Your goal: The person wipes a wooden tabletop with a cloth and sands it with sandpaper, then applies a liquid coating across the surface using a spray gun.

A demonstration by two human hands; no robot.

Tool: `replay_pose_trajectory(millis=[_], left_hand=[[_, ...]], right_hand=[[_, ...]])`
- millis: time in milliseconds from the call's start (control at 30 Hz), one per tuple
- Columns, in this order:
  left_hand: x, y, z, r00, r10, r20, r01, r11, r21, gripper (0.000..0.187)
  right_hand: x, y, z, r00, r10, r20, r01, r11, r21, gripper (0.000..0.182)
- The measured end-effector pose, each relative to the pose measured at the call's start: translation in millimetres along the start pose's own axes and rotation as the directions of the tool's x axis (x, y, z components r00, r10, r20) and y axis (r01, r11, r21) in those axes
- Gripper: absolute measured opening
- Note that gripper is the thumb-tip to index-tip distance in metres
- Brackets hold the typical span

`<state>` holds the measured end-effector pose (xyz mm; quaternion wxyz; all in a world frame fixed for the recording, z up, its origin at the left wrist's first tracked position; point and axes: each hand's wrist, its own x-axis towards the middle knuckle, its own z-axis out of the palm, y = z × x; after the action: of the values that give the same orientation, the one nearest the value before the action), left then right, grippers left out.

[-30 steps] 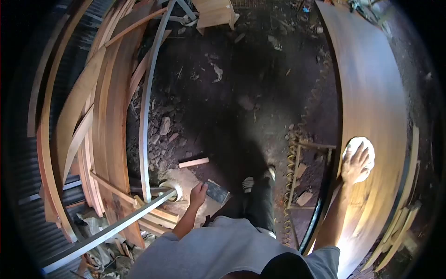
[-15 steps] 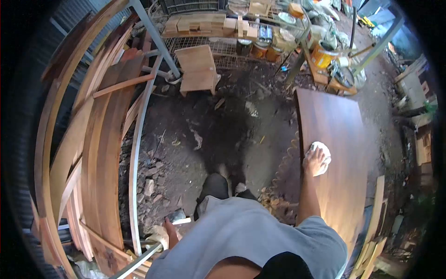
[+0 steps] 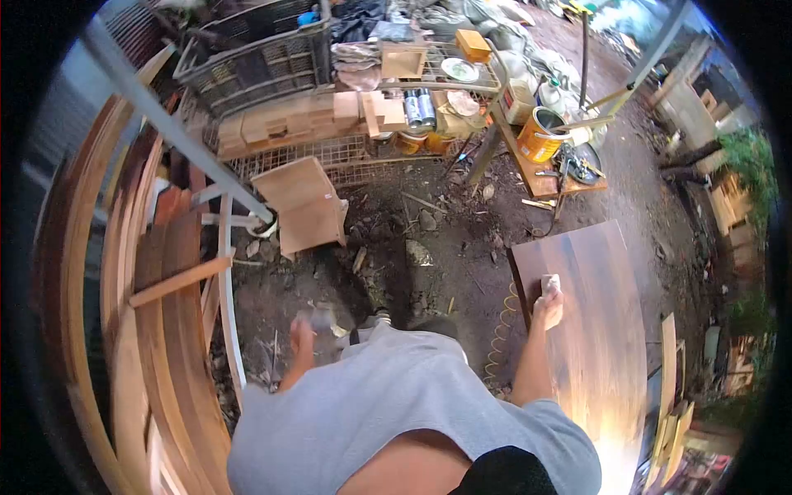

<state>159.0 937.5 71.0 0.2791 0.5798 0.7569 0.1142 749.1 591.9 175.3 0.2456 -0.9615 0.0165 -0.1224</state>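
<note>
On the right, a long brown wooden board point(image 3: 606, 289) lies with a glossy, streaked surface. My right hand point(image 3: 548, 312) is closed around a white cloth point(image 3: 550, 285) near the board's left edge, with the cloth bunched over the wood. My left hand point(image 3: 303, 337) hangs low on the left over the ground, wrapped round a small dark object with a pale strip point(image 3: 320, 318); motion blurs it, and I cannot tell its kind.
Planks point(image 3: 177, 330) lean at the left behind a metal post point(image 3: 165, 124). Ahead stand a small wooden piece of furniture point(image 3: 301, 206), a rack with wood blocks point(image 3: 305, 115), and a black crate point(image 3: 256, 70). An orange can point(image 3: 540, 140) sits on a bench point(image 3: 528, 169). A coiled hose point(image 3: 497, 330) lies beside the board.
My right hand and cloth have shifted closer to the board's far end as the view moved. My left hand has come forward, still holding the dark object.
</note>
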Motion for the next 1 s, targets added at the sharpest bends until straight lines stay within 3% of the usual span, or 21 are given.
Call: replay_pose_trajectory(millis=[33,67,100,133,200,233,300,333,367,533,567,633,700,733,800,833,867,900,933,967,1000], left_hand=[[38.7,82.6,8.6,0.997,0.074,0.018,-0.072,0.995,-0.066,0.050],[92.1,138.8,53.2,0.960,0.251,-0.128,-0.275,0.933,-0.234,0.049],[114.0,226.4,52.5,0.950,0.255,0.180,-0.180,0.920,-0.349,0.048],[121.1,311.0,63.0,0.900,0.367,0.235,-0.241,0.869,-0.433,0.049],[144.1,440.3,114.7,0.813,0.486,0.321,-0.139,0.697,-0.704,0.039],[154.9,504.7,139.8,0.760,0.541,0.360,-0.046,0.598,-0.800,0.034],[135.1,617.5,145.1,0.687,0.580,0.438,-0.057,0.643,-0.764,0.023],[137.5,663.9,163.0,0.672,0.623,0.401,-0.100,0.613,-0.784,0.023],[150.7,707.5,190.6,0.725,0.580,0.371,-0.126,0.641,-0.757,0.023],[204.2,869.7,257.1,0.764,0.538,0.356,0.054,0.496,-0.867,0.029],[221.8,890.2,269.1,0.783,0.506,0.362,0.118,0.451,-0.885,0.032],[247.5,915.3,289.5,0.760,0.409,0.505,0.266,0.514,-0.816,0.048],[194.4,918.1,278.5,0.772,0.274,0.574,0.422,0.453,-0.785,0.055],[197.2,891.9,317.3,0.542,0.455,0.707,0.497,0.505,-0.706,0.059],[129.3,857.3,323.5,0.209,0.521,0.828,0.333,0.758,-0.561,0.065],[79.9,845.6,306.4,0.163,0.427,0.890,0.216,0.864,-0.454,0.067],[42.7,830.2,300.7,0.146,0.435,0.889,0.075,0.891,-0.448,0.069],[13.4,816.1,301.1,0.121,0.443,0.888,-0.061,0.896,-0.439,0.071],[-11.8,807.3,305.0,0.089,0.396,0.914,0.004,0.918,-0.398,0.073],[-28.6,800.3,310.0,0.060,0.347,0.936,0.070,0.934,-0.351,0.074],[-20.0,777.5,353.1,0.025,0.360,0.933,0.222,0.908,-0.356,0.069]], right_hand=[[6.2,-0.7,0.8,0.996,0.084,0.036,-0.083,0.996,-0.034,0.049],[10.6,-3.8,0.8,0.991,0.125,-0.042,-0.126,0.992,-0.017,0.052],[20.7,0.4,6.8,0.985,0.157,-0.068,-0.160,0.987,-0.030,0.056],[29.0,-3.0,6.4,0.973,0.220,-0.066,-0.223,0.974,-0.042,0.057],[44.8,-8.7,6.6,0.952,0.298,-0.064,-0.302,0.952,-0.053,0.058],[50.9,-12.2,7.1,0.924,0.380,-0.048,-0.376,0.924,0.069,0.059],[80.1,-20.3,12.8,0.889,0.456,-0.034,-0.441,0.875,0.199,0.060],[93.0,-25.2,17.6,0.863,0.501,0.059,-0.470,0.755,0.457,0.059],[101.6,-29.7,19.3,0.839,0.519,0.164,-0.482,0.570,0.665,0.059],[186.2,-112.3,16.8,0.903,0.408,0.137,-0.334,0.466,0.819,0.044],[206.7,-126.9,28.6,0.901,0.414,0.132,-0.334,0.466,0.819,0.044],[247.3,-144.5,56.9,0.912,0.367,0.185,-0.324,0.365,0.873,0.040],[277.1,-158.9,99.6,0.895,0.384,0.228,-0.353,0.298,0.887,0.037],[289.3,-184.0,108.2,0.848,0.405,0.341,-0.467,0.270,0.842,0.037],[302.0,-242.3,136.4,0.732,0.368,0.573,-0.631,0.049,0.774,0.042],[300.8,-251.6,175.4,0.746,0.341,0.572,-0.630,0.084,0.772,0.042],[294.4,-282.9,184.8,0.726,0.295,0.621,-0.648,-0.009,0.762,0.039],[285.5,-314.3,190.6,0.732,0.310,0.607,-0.646,0.033,0.763,0.035],[270.7,-325.3,221.4,0.783,0.244,0.572,-0.606,0.092,0.790,0.031],[256.8,-352.2,226.2,0.847,0.204,0.490,-0.531,0.297,0.794,0.037],[239.0,-355.9,254.8,0.921,0.084,0.381,-0.353,0.594,0.723,0.035]])
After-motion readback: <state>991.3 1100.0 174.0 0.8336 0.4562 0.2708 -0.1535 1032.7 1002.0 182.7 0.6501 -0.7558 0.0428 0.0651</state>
